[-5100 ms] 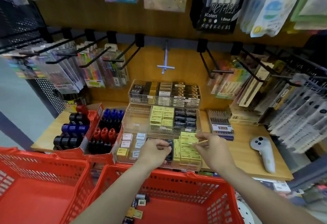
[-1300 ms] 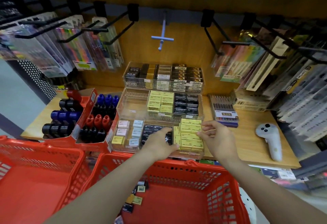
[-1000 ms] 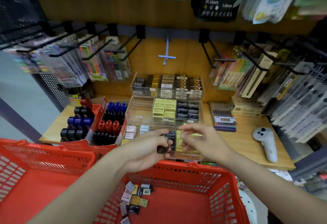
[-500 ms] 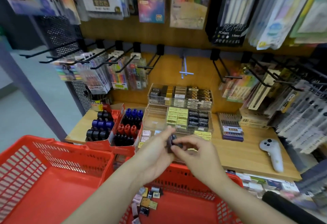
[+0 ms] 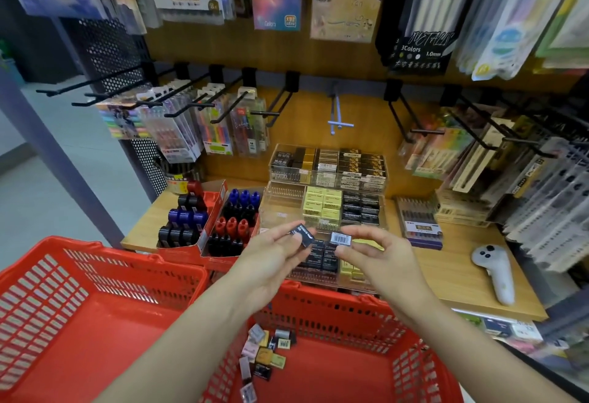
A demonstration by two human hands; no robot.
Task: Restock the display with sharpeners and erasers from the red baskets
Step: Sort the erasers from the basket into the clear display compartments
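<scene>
- Black eraser (image 5: 303, 234) pinched at the fingertips of the left hand (image 5: 271, 262), tilted, raised over the clear display tray (image 5: 322, 275).
- Second black eraser (image 5: 341, 238), barcode face up, pinched between thumb and fingers of the right hand (image 5: 382, 259), just beside the first at its 3 o'clock, not touching.
- Both hands held above the tray's front row of black and yellow erasers (image 5: 350, 270).
- Red basket (image 5: 350, 323) at 6 o'clock of the hands, loose erasers (image 5: 261, 355) scattered in its left part.
- Second red basket (image 5: 95, 278) at 8 o'clock.
- Red cardboard boxes of sharpeners (image 5: 229, 227) on the wooden tabletop (image 5: 462, 275) at 9 o'clock of the tray.
- White controller (image 5: 494, 272) lying at 3 o'clock on the tabletop, well apart from the tray.
</scene>
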